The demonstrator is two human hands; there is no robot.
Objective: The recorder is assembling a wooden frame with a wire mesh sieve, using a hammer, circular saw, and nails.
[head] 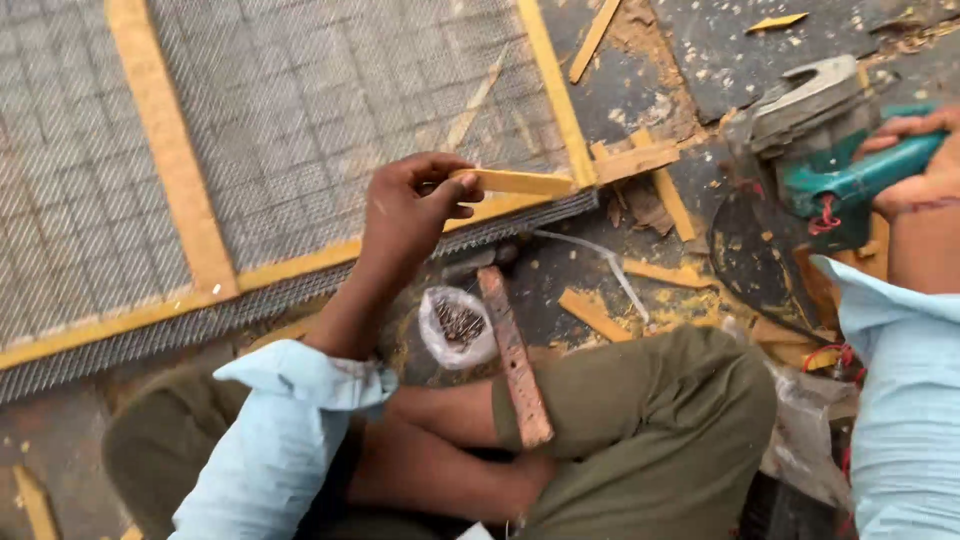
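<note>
Head view: left hand (405, 215) pinches a thin wood strip (520, 182) between thumb and fingers; right hand (925, 165) is wrapped around a green power saw (835, 150).

The right hand (915, 165) is cut off by the picture's right edge, and the handle of the teal power saw (830, 150) is covered by its fingers. The mesh frame (290, 120) is cropped at top and left. Small dark pieces, possibly nails, are blurred inside the plastic bag (457, 325).

Hammer (515, 355) lies between nail bag (458, 325) and wood scrap (594, 313).
</note>
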